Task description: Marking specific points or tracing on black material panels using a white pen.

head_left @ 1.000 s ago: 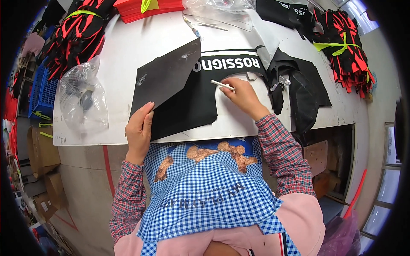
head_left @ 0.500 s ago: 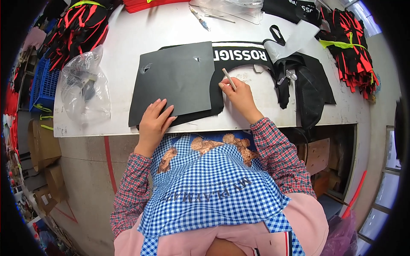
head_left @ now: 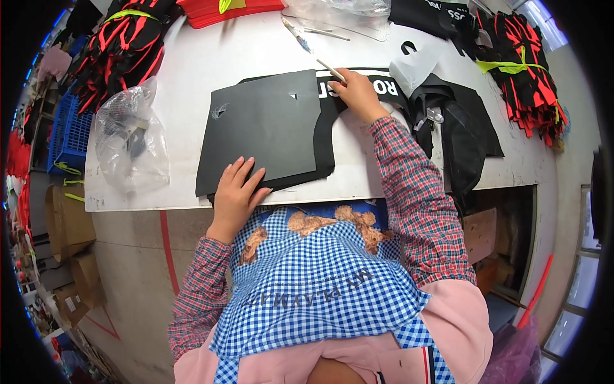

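So the left hand [head_left: 238, 197] is lying open, fingers spread over the lower edge of a dark gray sheet [head_left: 268, 128]. The right hand [head_left: 358, 95] is gripping a thin pale stick [head_left: 329, 69], pencil-style, and its tip is pointing up by the sheet's top right corner. The sheet is sitting on a black fabric piece [head_left: 325, 144] on the white table [head_left: 185, 61], right in front of the person, with fabric peeking out along its right side.

If you're working like this, I'd be moving that left palm nearer the middle, since holding only the bottom is probably leaving the top corner free to creep. I'd also be running the stick snug against the sheet's edge and going light, so the fabric isn't bunching.

Containers: off left, a clear plastic bag [head_left: 115, 128] is lying on the table with something dark showing inside. Past the table's left side a blue crate [head_left: 67, 134] is standing above a cardboard box [head_left: 67, 221]; honestly, from this angle I can't make out what either is holding.
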A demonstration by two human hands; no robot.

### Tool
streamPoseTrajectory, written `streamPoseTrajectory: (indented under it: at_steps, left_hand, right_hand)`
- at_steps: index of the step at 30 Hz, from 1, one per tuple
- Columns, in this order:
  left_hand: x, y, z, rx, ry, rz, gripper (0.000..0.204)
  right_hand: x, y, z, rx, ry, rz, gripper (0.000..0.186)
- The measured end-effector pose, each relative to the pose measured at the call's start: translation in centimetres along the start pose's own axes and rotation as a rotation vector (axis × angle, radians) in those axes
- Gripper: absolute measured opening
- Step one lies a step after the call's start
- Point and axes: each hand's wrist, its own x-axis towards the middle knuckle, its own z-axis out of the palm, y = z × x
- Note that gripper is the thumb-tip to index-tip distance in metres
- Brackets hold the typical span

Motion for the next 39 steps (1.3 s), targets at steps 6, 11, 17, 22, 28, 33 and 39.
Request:
streamPoseTrajectory:
  at_steps: [6,11,17,22,28,33,39]
  left_hand:
    - [0.2,0.1,0.2,0.002,0.021,0.011,0.041]
    - [0.4,0.3,-0.2,-0.007,0.011,0.001,0.040]
    - [1.1,0.6,-0.7,-0.037,-0.017,0.000,0.042]
    - [1.8,0.3,-0.6,-0.058,-0.049,-0.008,0.044]
    - [0.8,2.4,-1.1,-0.271,-0.043,0.187,0.024]
    - [-3.0,3.4,-2.7,-0.226,-0.424,0.241,0.024]
    - [-4.7,3.2,-2.4,-0.081,-0.687,0.154,0.031]
  right_hand:
    - [3.2,0.7,-1.0,0.035,-0.170,0.039,0.030]
    - [4.5,0.6,-1.6,0.034,-0.310,0.031,0.024]
    - [5.8,2.0,-1.0,0.037,-0.234,-0.038,0.021]
    - [6.0,2.4,-1.3,0.010,-0.186,-0.044,0.024]
    - [3.5,1.4,-0.6,0.014,0.022,-0.090,0.026]
    - [-1.5,-0.8,-0.3,0.099,0.019,-0.100,0.026]
    - [-6.5,-3.6,-0.4,0.218,-0.112,0.010,0.024]
